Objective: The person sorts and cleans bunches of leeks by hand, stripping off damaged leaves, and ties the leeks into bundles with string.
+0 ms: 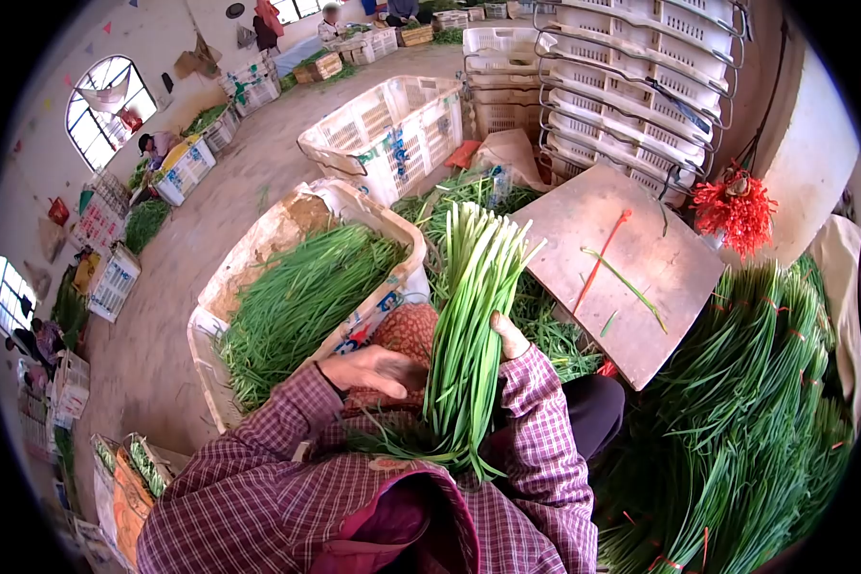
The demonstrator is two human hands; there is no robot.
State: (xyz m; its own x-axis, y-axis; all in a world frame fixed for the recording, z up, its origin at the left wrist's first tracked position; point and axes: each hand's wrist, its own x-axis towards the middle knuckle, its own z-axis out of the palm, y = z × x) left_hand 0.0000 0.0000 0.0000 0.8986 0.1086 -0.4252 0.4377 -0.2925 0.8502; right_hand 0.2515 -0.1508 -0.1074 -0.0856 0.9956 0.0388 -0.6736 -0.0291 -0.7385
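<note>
A thick bunch of long green stalks (464, 335) stands upright over my lap, its pale ends at the top. My right hand (509, 335) is wrapped round its right side, with the thumb showing. Left of the bunch, my left hand (375, 371) has its fingers stretched out and slightly blurred, with nothing seen in them. Loose green stalks (306, 287) lie in a white crate (206, 330) on the left. A board (641, 258) at the right bears a red tie (603, 258) and a few stray stalks.
Tied green bundles (737, 411) are heaped at the right, below hanging red ties (734, 209). Stacked white crates (631, 86) rise behind the board. Another crate (387, 139) stands ahead on the floor (191, 258). Several people sit farther off beside crates along the wall.
</note>
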